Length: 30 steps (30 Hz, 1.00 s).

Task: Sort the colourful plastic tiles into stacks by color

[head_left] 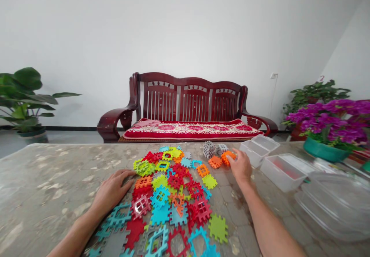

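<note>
A heap of toothed plastic building tiles [175, 181] in red, blue, lime, orange and grey covers the middle of the table. My left hand [114, 187] lies flat at the heap's left side, fingers stretched out and holding nothing. Beyond the heap to the right, my right hand [241, 164] has its thumb and fingers closed on an orange tile stack [228, 158]. Beside that stack sit another orange tile [215, 162] and two grey tile stacks [208, 149]. A lime tile [218, 228] lies apart at the near right.
Clear plastic boxes [285, 174] stand to the right of my right hand, with clear lids [332, 207] nearer me. A pot of purple flowers [326, 149] is at the table's right end. Past the far edge stands a wooden bench [190, 81]; a leafy plant [27, 98] is at left.
</note>
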Motion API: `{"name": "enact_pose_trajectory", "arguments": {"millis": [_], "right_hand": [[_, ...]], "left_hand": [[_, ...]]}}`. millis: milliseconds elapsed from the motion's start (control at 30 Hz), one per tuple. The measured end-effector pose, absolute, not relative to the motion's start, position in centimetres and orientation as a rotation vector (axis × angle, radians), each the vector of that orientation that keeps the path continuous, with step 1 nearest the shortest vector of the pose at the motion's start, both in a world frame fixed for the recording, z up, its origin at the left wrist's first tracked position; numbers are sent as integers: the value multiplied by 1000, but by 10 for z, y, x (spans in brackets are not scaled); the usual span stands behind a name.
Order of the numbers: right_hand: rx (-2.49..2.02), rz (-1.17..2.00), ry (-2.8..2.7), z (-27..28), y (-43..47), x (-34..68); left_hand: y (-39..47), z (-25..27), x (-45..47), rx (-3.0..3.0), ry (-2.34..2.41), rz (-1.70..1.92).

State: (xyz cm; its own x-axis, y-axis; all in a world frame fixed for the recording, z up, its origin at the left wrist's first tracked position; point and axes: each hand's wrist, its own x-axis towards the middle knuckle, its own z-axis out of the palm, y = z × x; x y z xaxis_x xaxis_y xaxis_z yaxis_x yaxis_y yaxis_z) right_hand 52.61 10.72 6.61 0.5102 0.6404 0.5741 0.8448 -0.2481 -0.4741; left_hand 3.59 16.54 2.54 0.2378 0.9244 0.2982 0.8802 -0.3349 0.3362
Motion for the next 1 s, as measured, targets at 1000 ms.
{"name": "enact_pose_trajectory", "arguments": {"millis": [1000], "right_hand": [[-2032,-227,-1682,78,100,462]], "left_hand": [[171,19,32,2409,1724,671]]}}
